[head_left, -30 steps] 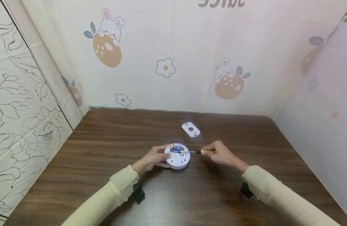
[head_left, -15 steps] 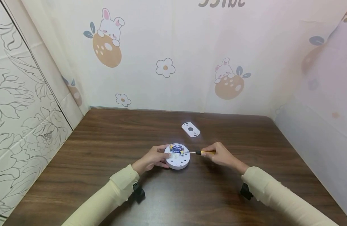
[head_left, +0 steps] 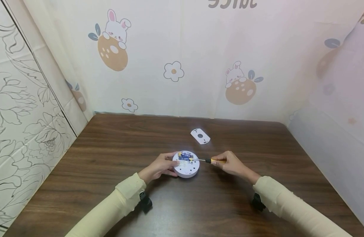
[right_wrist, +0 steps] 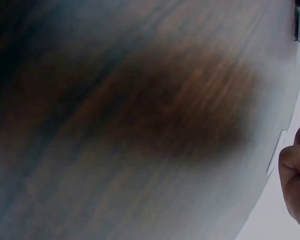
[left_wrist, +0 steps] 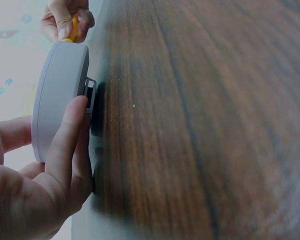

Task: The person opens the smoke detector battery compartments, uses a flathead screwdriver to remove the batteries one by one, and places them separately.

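Note:
My left hand (head_left: 160, 166) grips a round white device (head_left: 186, 171) that looks like a smoke detector, its thumb on the upper face and fingers around the side. Blue-and-yellow batteries (head_left: 185, 155) show in a recess on that face. In the left wrist view the device (left_wrist: 62, 95) sits edge-on, a dark bracket-like part beneath it near the tabletop. My right hand (head_left: 231, 163) holds a screwdriver (head_left: 208, 161) with a yellow-and-black handle. Its thin shaft reaches left across the device's face to the batteries; exact tip contact is too small to tell. The right wrist view catches only curled fingers (right_wrist: 297, 175).
A white oblong plate (head_left: 200, 136) with a dark round centre lies on the brown wooden table (head_left: 122, 141) behind the device. Printed cloth (head_left: 196, 89) hangs along the table's back edge, and more hangs at both sides.
My right hand has sunk slightly at the knuckles and wrist, the screwdriver still at the batteries. The left hand and the device keep their place.

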{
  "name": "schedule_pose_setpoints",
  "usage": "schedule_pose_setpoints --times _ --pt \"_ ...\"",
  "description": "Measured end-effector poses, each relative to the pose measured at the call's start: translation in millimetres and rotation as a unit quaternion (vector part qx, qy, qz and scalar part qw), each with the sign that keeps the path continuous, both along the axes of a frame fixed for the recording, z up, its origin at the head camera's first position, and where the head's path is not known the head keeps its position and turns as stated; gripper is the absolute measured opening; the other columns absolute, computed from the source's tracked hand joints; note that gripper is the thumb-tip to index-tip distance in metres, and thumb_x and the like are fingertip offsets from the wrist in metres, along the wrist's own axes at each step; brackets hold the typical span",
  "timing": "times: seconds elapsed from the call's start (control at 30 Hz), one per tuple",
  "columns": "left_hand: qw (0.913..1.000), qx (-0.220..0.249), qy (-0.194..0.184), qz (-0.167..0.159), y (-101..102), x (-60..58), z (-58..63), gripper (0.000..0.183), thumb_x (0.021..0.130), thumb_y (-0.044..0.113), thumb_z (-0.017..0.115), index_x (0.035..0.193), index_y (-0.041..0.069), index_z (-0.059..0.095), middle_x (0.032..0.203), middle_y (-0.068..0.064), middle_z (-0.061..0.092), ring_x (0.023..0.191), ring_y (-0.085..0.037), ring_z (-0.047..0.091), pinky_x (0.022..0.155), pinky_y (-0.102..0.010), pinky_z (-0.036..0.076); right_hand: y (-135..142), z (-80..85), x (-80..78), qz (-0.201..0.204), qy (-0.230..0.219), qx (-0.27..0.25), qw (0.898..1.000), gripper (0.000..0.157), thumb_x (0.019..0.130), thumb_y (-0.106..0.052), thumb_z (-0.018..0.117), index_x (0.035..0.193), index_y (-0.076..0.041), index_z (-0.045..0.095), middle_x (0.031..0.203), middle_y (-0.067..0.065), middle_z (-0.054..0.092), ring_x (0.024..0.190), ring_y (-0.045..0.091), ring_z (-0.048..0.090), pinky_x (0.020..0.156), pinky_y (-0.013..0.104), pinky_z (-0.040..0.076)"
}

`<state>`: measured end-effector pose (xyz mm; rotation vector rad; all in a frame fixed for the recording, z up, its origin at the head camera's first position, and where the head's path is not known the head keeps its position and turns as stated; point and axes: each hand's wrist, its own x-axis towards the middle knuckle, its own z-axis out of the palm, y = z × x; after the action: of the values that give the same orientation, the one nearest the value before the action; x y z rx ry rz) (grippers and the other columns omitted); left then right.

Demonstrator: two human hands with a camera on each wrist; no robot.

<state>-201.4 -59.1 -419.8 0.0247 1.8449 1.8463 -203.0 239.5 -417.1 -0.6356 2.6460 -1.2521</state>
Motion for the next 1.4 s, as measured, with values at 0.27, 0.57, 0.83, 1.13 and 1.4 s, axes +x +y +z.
schedule_pose_setpoints --times 0.27,0.57,0.83,1.13,1.4 --pt "1.0000 -0.006 -0.001 0.001 -1.2 1.2 0.6 0.052 0.093 -0.002 0.056 0.143 0.004 0.043 0.107 -0.021 0.059 0.075 -0.024 0.064 0.067 -0.040 0.060 0.9 -6.9 -2.8 0.005 0.003 0.004 1.000 0.025 0.092 -0.007 0.063 0.109 0.010 0.067 0.088 0.012 0.068 0.064 0.014 0.053 0.052 0.022 0.047" --pt "1.0000 -0.005 -0.003 -0.001 0.1 -0.4 -1.9 0.052 0.092 -0.003 0.056 0.142 0.005 0.044 0.106 -0.021 0.059 0.074 -0.024 0.064 0.066 -0.039 0.060 1.9 -8.2 -1.8 0.014 0.001 -0.013 1.000 0.025 0.091 -0.006 0.064 0.108 0.013 0.066 0.082 0.012 0.067 0.061 0.010 0.052 0.050 0.021 0.046" --pt "0.9999 -0.014 -0.005 -0.001 -0.9 -0.6 -2.6 0.051 0.093 0.000 0.057 0.142 0.007 0.045 0.110 -0.021 0.056 0.075 -0.024 0.064 0.066 -0.038 0.060 0.5 -12.6 -1.7 0.009 -0.002 -0.015 1.000 0.022 0.091 -0.006 0.063 0.105 0.010 0.069 0.072 0.007 0.062 0.058 0.009 0.050 0.048 0.020 0.044" --pt "1.0000 -0.004 -0.001 0.003 -1.4 0.1 -2.5 0.052 0.093 -0.002 0.056 0.142 0.006 0.044 0.108 -0.022 0.057 0.075 -0.025 0.064 0.066 -0.039 0.060 -0.2 -11.6 -4.8 0.016 -0.016 -0.011 1.000 0.023 0.092 -0.007 0.062 0.107 0.009 0.068 0.069 0.007 0.060 0.058 0.010 0.050 0.047 0.021 0.044" --pt "1.0000 0.000 0.002 0.003 -0.4 -0.1 -3.0 0.051 0.093 -0.002 0.055 0.142 0.005 0.044 0.106 -0.020 0.060 0.073 -0.024 0.064 0.066 -0.039 0.060 1.1 -10.4 -6.0 0.013 -0.026 -0.004 1.000 0.025 0.092 -0.010 0.063 0.108 0.009 0.068 0.070 0.008 0.059 0.060 0.014 0.051 0.048 0.022 0.044"
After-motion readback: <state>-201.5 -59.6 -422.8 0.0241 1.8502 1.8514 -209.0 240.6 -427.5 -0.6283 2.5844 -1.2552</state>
